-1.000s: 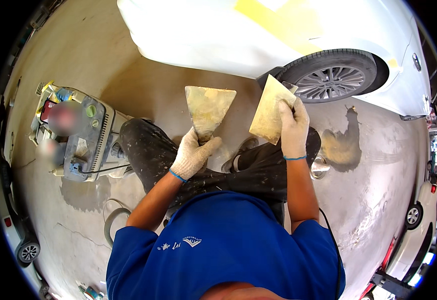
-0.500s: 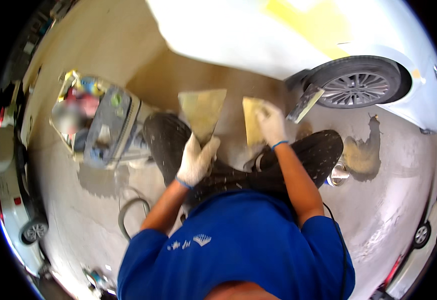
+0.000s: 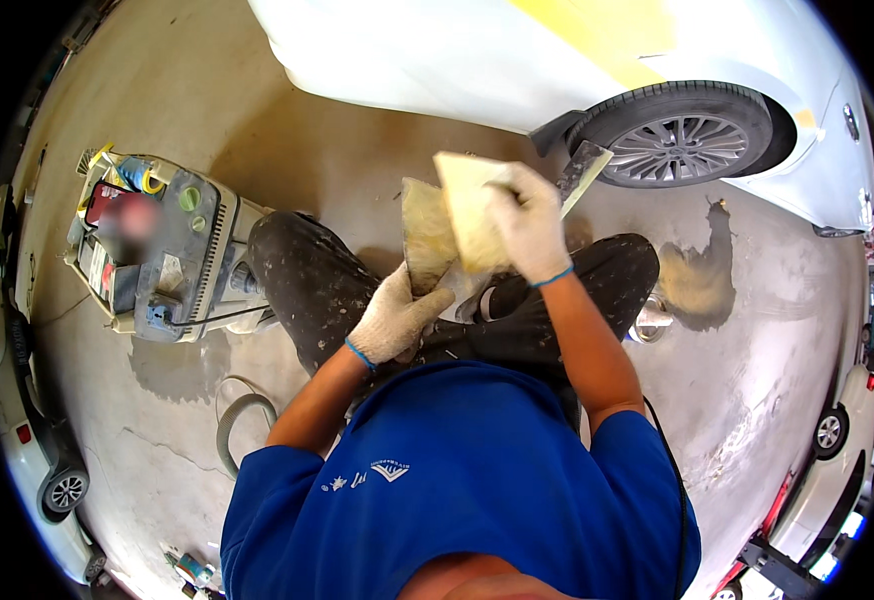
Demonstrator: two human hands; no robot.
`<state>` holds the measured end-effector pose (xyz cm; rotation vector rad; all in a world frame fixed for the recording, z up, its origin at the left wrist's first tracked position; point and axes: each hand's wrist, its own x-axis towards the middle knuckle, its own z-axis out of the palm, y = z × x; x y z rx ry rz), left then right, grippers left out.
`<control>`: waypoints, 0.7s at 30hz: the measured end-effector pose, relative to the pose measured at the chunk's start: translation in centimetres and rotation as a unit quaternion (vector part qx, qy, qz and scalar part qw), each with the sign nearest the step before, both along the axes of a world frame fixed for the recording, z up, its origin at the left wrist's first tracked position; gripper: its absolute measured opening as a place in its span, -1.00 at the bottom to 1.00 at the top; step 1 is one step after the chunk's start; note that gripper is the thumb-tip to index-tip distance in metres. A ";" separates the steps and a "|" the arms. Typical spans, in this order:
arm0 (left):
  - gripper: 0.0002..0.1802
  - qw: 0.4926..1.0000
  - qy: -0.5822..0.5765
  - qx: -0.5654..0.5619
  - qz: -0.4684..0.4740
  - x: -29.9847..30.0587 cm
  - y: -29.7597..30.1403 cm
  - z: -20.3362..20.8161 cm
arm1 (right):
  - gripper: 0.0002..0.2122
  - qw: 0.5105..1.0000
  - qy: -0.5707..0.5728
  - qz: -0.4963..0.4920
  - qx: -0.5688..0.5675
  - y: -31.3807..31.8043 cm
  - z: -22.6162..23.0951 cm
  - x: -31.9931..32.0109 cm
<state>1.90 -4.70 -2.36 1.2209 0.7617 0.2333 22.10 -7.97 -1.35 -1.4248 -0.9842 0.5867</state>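
My left hand, in a white knit glove, grips a wide putty knife whose flared blade is smeared with yellow. My right hand, gloved alike, is closed on a flat, pale yellow spreader. Its lower left edge overlaps the putty knife's blade; whether the two touch I cannot tell. Both are over the gap between my knees, and my fingers hide the held ends. Beyond my right hand, a dark flat board with a pale edge stands at a slant before the car wheel.
A white car body with a yellow patch spans the far side. Left of my knee stands a grey and cream machine with a loaded tray. A hose curls behind it. A can sits beside my right knee, near a dark floor stain.
My right hand has brought the spreader leftward and up, over the putty knife's blade. The putty knife has turned, so its blade looks narrower. The whole view has shifted slightly.
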 end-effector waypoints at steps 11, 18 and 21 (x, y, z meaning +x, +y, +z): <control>-0.66 0.997 0.042 -0.012 -0.061 0.7 1.2 2.4 | -0.89 0.990 -0.131 0.039 -0.021 -0.6 1.6 1.3; -0.66 0.999 0.018 0.001 -0.046 0.5 1.1 1.5 | -0.90 0.980 -0.155 0.116 -0.055 0.0 1.6 1.5; -0.67 0.995 0.052 -0.020 -0.085 0.5 1.4 3.3 | -0.89 0.998 0.034 0.031 -0.048 1.4 3.3 3.8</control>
